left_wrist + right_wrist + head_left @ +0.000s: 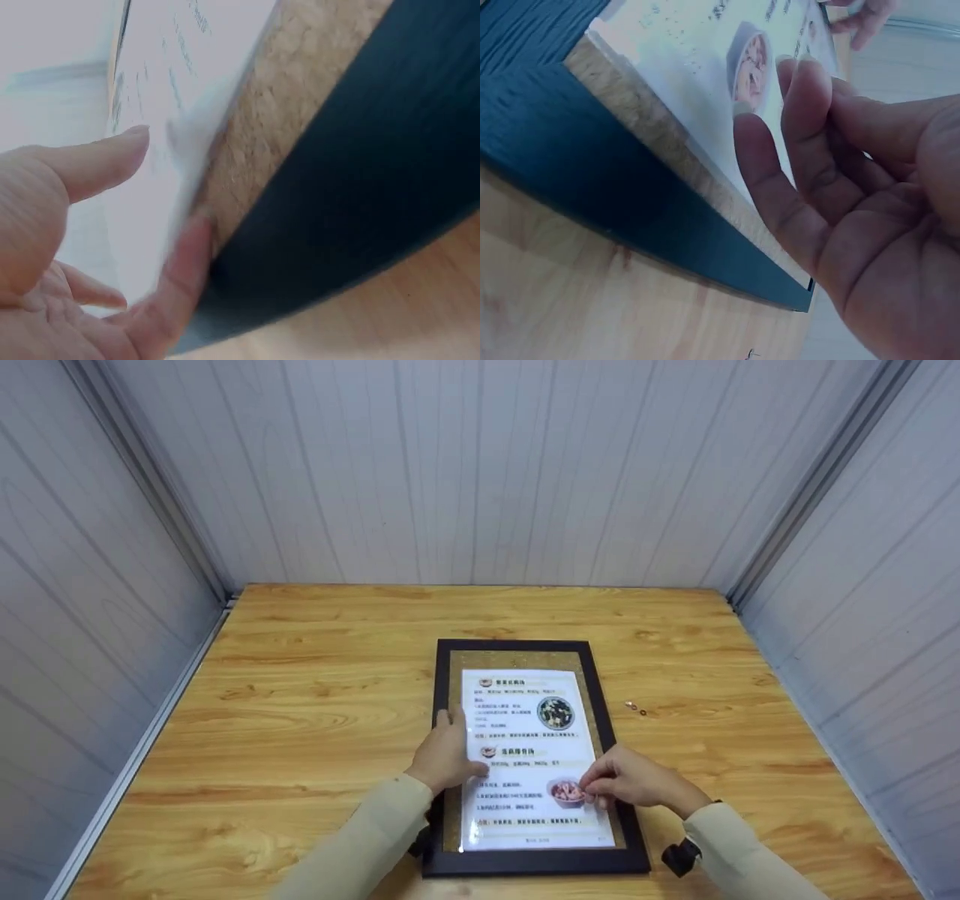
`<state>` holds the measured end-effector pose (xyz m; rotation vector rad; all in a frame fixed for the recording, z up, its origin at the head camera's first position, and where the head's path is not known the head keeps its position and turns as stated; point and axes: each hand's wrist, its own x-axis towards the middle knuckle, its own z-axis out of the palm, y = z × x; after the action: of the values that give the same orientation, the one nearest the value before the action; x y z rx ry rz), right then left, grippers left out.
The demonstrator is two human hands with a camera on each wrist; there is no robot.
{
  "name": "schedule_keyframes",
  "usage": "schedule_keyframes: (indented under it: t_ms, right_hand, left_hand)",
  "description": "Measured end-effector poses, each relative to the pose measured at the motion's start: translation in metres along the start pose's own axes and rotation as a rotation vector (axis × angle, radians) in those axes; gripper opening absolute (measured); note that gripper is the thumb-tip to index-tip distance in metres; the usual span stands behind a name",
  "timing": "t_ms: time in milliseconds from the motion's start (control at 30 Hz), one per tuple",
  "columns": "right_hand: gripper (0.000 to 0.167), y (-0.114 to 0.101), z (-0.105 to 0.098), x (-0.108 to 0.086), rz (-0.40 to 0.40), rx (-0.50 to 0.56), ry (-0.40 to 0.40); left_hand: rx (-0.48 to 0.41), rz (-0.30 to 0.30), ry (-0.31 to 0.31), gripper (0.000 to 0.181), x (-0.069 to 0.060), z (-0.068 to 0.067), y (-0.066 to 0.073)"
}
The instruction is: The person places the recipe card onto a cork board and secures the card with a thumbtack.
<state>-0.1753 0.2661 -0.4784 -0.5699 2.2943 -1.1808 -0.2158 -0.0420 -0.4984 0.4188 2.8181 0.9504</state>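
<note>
A dark-framed cork board [455, 660] lies on the wooden table, and on it is a glossy printed sheet [517, 810] with text and two food pictures. My left hand [448, 754] is at the sheet's left edge, thumb over the paper and fingers extended along the cork, as the left wrist view also shows. Near the sheet's lower right edge, my right hand [626, 778] has its thumb and fingertips drawn together above the lower food picture. Whether anything small is between those fingertips is hidden. Cork shows between the sheet and the frame in both wrist views.
Several tiny objects [634, 707] lie on the table [300, 720] to the right of the board, too small to identify. Pale panel walls [480, 472] stand behind the table and along both sides.
</note>
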Motion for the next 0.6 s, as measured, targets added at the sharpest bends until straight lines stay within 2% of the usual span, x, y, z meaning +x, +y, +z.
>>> schedule_keyframes:
  t_ms: [67,133,233,300,400,600]
  right_hand:
    - [0.011,0.000,0.000,0.000,0.002,-0.005,0.004]
    - [0.009,0.002,0.000,0.000,0.009,-0.012,0.001]
    - [0.009,0.004,0.002,0.000,0.019,-0.040,-0.006]
    - [0.009,0.006,0.004,-0.002,0.018,-0.067,-0.020]
    - [0.010,0.008,0.006,-0.005,0.020,-0.120,-0.031]
    - [0.010,0.009,0.006,-0.011,0.038,-0.157,-0.004]
  left_hand:
    - [0.111,0.050,-0.005,0.110,-0.003,0.000,0.004]
    - [0.224,0.101,-0.037,0.112,-0.006,0.000,0.004]
    - [0.308,0.133,-0.111,0.119,-0.009,0.002,0.002]
    - [0.305,0.124,-0.165,0.124,-0.011,0.002,-0.002]
    - [0.249,0.118,-0.228,0.125,-0.011,0.002,-0.007]
    - [0.208,0.131,-0.303,0.120,-0.009,0.001,-0.015]
